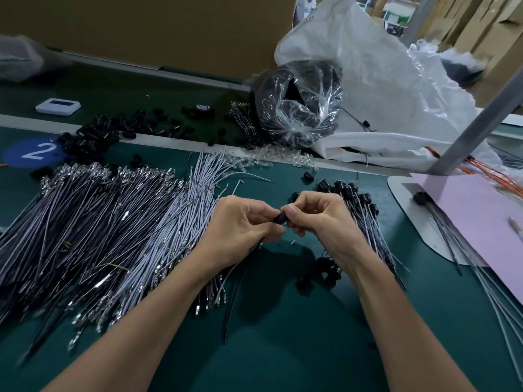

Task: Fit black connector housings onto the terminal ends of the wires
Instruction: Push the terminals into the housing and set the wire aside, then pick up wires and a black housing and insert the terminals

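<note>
A small black connector housing (279, 217) sits between my two hands over the green mat. My right hand (317, 215) pinches it with thumb and curled fingers. My left hand (243, 224) has its fingers curled and holds wires that trail down toward me; their tips are hidden at the housing. A wide pile of grey and black wires with metal terminals (113, 222) lies to the left. Wires fitted with black housings (359, 210) lie in a bundle just right of my right hand. Loose black housings (319, 271) lie beneath my right wrist.
More loose black housings (93, 134) lie scattered at the back left by a blue disc marked 2 (34, 152). A clear bag of black parts (297, 106) and a big white bag (382, 89) stand behind. A pink sheet (481, 216) and a grey post (475, 128) are at right.
</note>
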Motion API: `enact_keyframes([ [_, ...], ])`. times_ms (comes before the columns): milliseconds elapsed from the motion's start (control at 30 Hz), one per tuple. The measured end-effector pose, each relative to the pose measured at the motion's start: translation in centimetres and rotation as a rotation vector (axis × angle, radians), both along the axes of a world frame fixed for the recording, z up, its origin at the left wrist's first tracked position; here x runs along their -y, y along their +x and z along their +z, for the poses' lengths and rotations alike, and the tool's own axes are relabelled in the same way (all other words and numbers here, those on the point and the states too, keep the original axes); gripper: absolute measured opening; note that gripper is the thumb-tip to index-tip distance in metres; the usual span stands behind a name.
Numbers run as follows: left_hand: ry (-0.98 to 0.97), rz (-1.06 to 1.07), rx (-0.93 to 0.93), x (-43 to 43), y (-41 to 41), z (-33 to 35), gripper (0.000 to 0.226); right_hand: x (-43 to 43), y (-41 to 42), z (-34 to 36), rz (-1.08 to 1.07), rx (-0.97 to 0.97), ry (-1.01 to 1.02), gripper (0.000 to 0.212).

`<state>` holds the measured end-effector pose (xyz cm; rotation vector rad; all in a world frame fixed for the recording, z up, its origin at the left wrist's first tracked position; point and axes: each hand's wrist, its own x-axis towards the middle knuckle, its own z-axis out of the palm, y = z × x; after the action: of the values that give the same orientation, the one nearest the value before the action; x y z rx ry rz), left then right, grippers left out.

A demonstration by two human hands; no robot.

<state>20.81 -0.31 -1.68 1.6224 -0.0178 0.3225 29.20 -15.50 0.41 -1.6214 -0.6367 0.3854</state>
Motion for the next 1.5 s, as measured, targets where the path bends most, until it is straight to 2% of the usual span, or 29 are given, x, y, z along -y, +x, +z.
enact_keyframes([
  [167,-0.161,0.010,0.039,0.4,0.2,0.8,0.016,-0.6,-0.7,0.8,-0.058,0.049,0.140,0.014],
  [267,-0.185,0.052,0.055,0.1,0.0,0.8,0.038,1.0,-0.1,2.6,-0.019,-0.153,0.372,0.019],
  [333,-0.219,0.171,0.099,-0.5,-0.1,0.9,0.051,3.4,0.7,4.3,-0.013,-0.268,0.536,0.023],
  [400,-0.289,0.323,0.127,-1.0,0.0,1.1,0.059,6.1,1.9,6.2,-0.085,-0.298,0.588,0.023],
  [467,-0.344,0.438,0.136,-1.4,0.1,1.4,0.064,8.4,3.6,8.1,-0.246,-0.262,0.492,0.019],
  [567,-0.375,0.523,0.156,-1.6,-0.1,1.8,0.068,10.3,6.2,9.6,-0.462,-0.065,0.126,0.023],
  [733,-0.376,0.624,0.182,-1.4,-0.3,2.0,0.062,7.6,7.9,7.4,-0.447,0.222,-0.438,0.031],
  [800,-0.338,0.659,0.151,-1.6,-0.2,1.9,0.046,5.7,7.3,6.5,-0.410,0.355,-0.588,0.033],
  [867,-0.246,0.712,0.117,-1.9,0.0,1.5,0.017,3.6,5.9,5.4,-0.332,0.433,-0.572,0.028],
  [900,-0.144,0.756,0.103,-2.1,0.1,1.4,0.015,2.6,5.0,4.8,-0.305,0.471,-0.551,0.024],
  [967,0.096,0.830,0.108,-2.6,0.2,1.1,0.039,0.5,3.3,3.5,-0.289,0.539,-0.517,0.017],
  [1067,0.371,0.852,0.090,-3.9,0.0,1.0,0.047,-1.9,1.3,1.4,-0.311,0.555,-0.449,0.017],
  [1200,0.758,0.870,-0.243,-5.5,-0.4,0.9,0.046,-3.2,0.1,-0.4,-0.317,0.565,-0.427,0.019],
  [1267,0.777,0.806,-0.349,-5.7,-0.4,1.0,0.052,-3.1,0.0,-0.7,-0.306,0.580,-0.425,0.019],
  [1367,0.680,0.802,-0.318,-5.7,-0.2,1.0,0.052,-2.7,0.1,-0.8,-0.308,0.601,-0.410,0.018],
  [1500,0.593,0.811,-0.260,-5.7,-0.2,0.9,0.039,-2.5,0.0,-0.9,-0.317,0.612,-0.388,0.018],
])
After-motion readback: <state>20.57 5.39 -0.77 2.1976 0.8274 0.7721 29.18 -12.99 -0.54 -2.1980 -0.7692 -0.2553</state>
